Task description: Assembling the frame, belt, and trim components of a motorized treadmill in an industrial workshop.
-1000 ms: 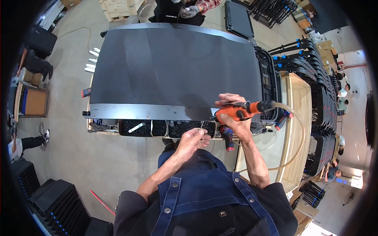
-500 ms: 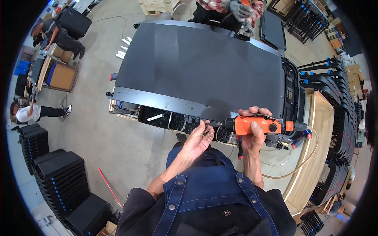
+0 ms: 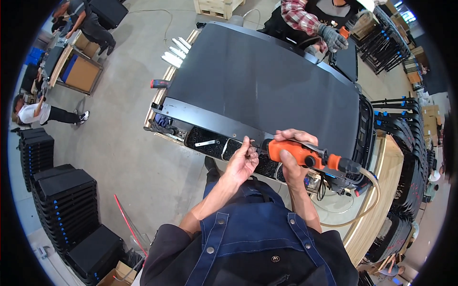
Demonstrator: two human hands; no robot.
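Note:
My right hand [image 3: 293,167] is wrapped round an orange air screwdriver [image 3: 293,151], which lies nearly level with its bit pointing left. Thumb and fingers of my left hand [image 3: 242,165] are pinched together at the bit's tip; whatever is between them is too small to make out. Both hands are at the near edge of a large dark grey panel [image 3: 267,81], which has a bare metal strip [image 3: 205,114] along that edge. Below the strip sit bins of small black parts [image 3: 200,136], one with a flat silvery bar [image 3: 206,143] on top.
A tan air hose [image 3: 378,193] curves from the screwdriver past a long wooden crate [image 3: 377,190]. Across the panel, a co-worker's gloved hand [image 3: 332,37] holds an orange tool. White tubes [image 3: 176,52] and a red-ended tool [image 3: 160,84] lie at left. Black stacked panels [image 3: 67,200] stand farther left.
My view has shifted, so the bench appears farther right. The screwdriver's rear end has swung lower, and its bit is nearer my left fingers. The co-worker's gloved hands have moved.

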